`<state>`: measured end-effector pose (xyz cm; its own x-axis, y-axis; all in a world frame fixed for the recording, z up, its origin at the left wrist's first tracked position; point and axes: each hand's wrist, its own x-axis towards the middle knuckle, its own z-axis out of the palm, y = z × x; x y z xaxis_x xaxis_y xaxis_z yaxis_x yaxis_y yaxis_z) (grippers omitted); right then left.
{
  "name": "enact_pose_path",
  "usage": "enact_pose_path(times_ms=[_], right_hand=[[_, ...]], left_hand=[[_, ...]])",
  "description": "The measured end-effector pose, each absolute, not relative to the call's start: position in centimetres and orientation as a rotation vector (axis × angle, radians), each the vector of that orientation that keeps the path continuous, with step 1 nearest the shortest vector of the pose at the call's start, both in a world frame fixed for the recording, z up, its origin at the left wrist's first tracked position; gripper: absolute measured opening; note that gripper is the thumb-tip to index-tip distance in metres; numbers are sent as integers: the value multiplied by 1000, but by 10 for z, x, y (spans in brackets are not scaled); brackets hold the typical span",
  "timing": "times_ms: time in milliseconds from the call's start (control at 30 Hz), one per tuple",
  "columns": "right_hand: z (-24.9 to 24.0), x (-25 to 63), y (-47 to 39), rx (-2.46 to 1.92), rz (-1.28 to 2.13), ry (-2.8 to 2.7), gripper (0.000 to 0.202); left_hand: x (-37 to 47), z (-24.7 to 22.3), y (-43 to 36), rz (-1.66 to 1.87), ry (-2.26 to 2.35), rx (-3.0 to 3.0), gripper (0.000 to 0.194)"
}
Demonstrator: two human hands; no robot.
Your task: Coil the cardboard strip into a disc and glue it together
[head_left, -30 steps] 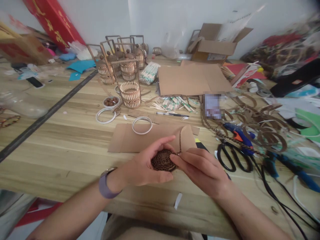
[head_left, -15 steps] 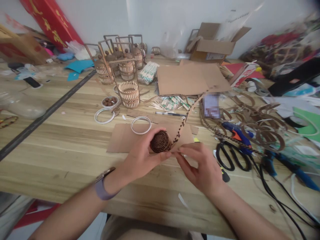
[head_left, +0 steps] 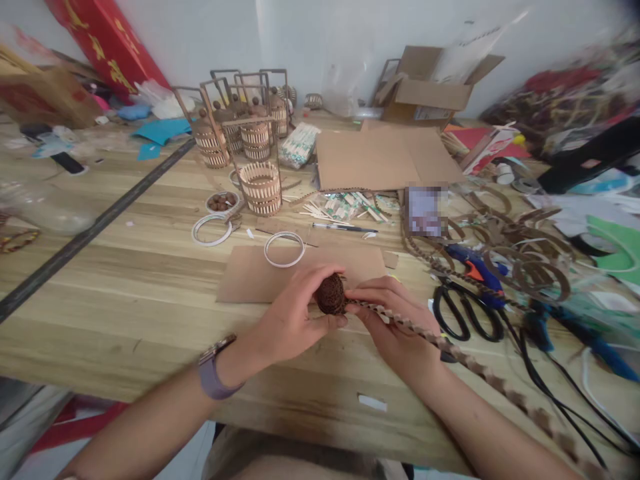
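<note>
My left hand is curled round a dark brown coil, its thumb below and fingers above. From the coil's right side runs a notched brown strip, which passes over my right hand and forearm toward the lower right. My right hand pinches this strip close to the coil, thumb and fingertips nearly touching my left thumb. Both hands are above the wooden table, at the near edge of a flat cardboard piece. A white ring lies on that cardboard.
Black-handled scissors, a blue glue gun and cables lie right of my right hand. Beyond stand small stick baskets, a bowl of brown balls, cardboard sheets and an open box. Curled brown strips are heaped at the right.
The coil has turned and shifted slightly right with my left hand. The strip, which rose away toward the back, now trails over my right forearm to the lower right.
</note>
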<state>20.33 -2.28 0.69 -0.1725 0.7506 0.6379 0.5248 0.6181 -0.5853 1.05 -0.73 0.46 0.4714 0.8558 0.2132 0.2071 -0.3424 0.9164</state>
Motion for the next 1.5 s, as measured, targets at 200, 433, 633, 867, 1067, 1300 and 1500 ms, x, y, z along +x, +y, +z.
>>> enact_pose_path(times_ms=[200,433,633,867,1067,1300,1500], right_hand=[[5,204,-26,-1049,313,-1917,9],[14,211,2,-1069,428,-2037,14],[11,188,52,-1146,172,-2339,14],[-3,136,78,-1103,15,-2654,23],[4,170,67,-1008,-95,-2579,10],[14,212,23,-941,-122,-2449,14],[12,240,15,-1116,55,-2183,46]], left_hand=[[13,4,-9,944,926,1879,52],[-1,16,3,983,1090,1770,43],[-23,18,22,1169,1167,1526,45],[-26,19,21,1106,1110,1567,47],[-28,26,16,707,1109,2008,46],[-9,24,7,396,946,2181,55],[-8,22,3,412,861,2234,48]])
